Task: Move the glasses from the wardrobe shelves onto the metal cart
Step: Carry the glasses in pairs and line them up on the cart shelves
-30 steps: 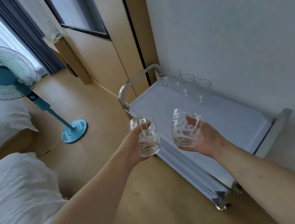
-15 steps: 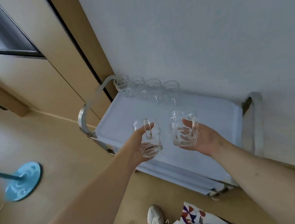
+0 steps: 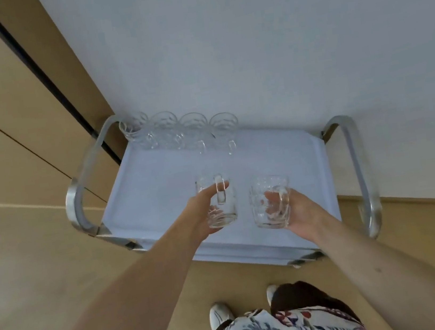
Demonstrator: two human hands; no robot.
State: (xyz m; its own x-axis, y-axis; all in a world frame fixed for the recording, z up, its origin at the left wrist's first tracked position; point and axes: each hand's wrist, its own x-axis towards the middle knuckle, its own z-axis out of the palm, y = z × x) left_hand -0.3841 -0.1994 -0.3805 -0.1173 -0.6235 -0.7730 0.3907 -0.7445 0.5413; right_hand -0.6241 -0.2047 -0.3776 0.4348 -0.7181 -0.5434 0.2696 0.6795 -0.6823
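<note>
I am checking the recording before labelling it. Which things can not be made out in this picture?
- Head view: the cart lower shelves and wheels, hidden under its covered top.
- Left hand fingers, behind the left glass mug.
- Whether the right glass mug in the right hand touches the cart: not visible.
- Four glass mugs at the wall: clear glass, outlines faint.
- Wardrobe shelves: out of frame.

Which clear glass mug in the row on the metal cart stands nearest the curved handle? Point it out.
The leftmost clear glass mug of the four by the wall: it stands right beside the cart's left curved metal handle.
</note>
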